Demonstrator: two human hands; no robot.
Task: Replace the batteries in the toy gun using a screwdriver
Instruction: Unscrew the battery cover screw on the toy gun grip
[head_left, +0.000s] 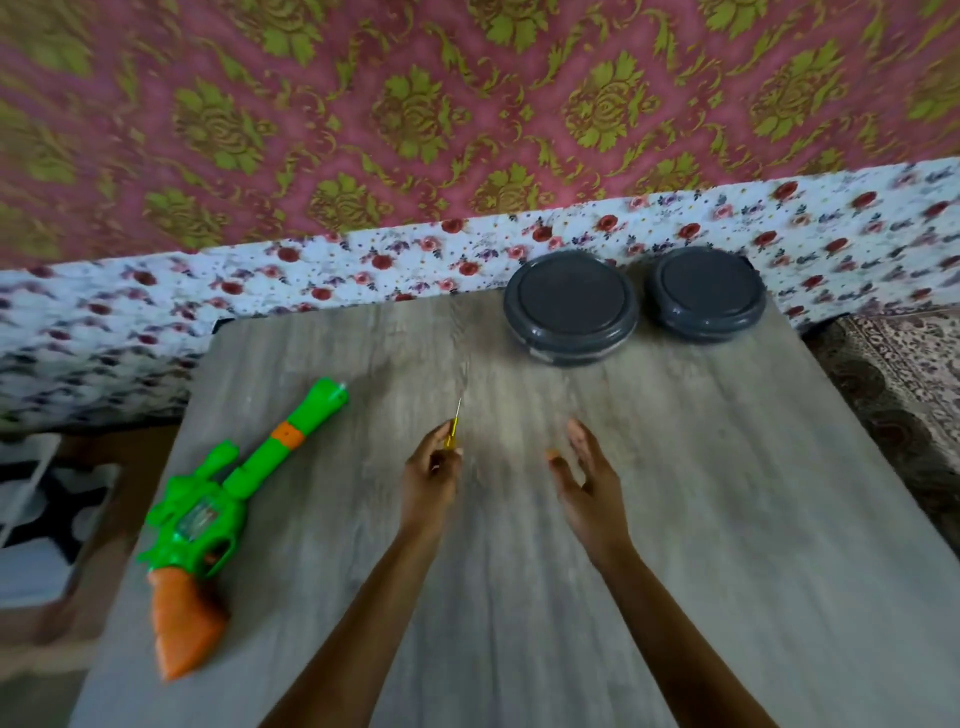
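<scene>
A green toy gun (218, 509) with an orange grip lies flat on the left side of the grey wooden table (675, 545), its barrel pointing away to the upper right. My left hand (431, 478) hovers over the middle of the table and pinches a small yellow-handled screwdriver (453, 431), thin metal tip pointing away from me. My right hand (587, 478) is beside it, fingers straight and spread, holding nothing. Both hands are well to the right of the gun and do not touch it.
Two round dark grey lidded containers (571, 306) (705, 293) stand at the table's far edge. Behind them runs a floral white cloth (363, 265) under a pink and green patterned fabric. A patterned rug (904, 374) lies to the right.
</scene>
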